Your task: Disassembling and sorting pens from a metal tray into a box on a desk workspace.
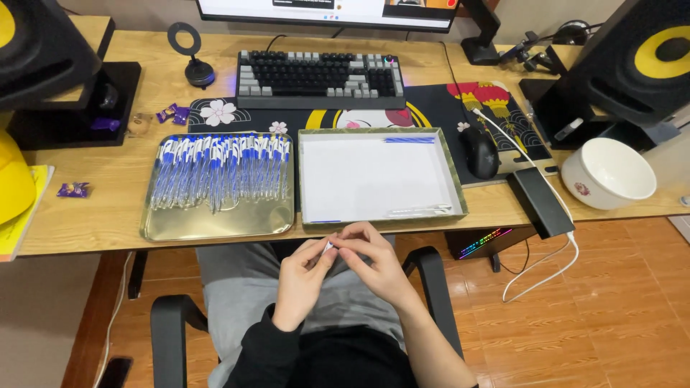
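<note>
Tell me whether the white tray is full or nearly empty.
Nearly empty: the white tray shows bare floor, with only a few pen parts along its edges.

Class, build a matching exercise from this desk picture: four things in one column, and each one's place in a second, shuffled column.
Things:
1. pens
2. mouse
3. bowl
4. keyboard

Places:
A. far right of the desk
B. in the metal tray
C. below the monitor
D. right of the shallow box

Pairs: 1-B, 2-D, 3-A, 4-C.
</note>
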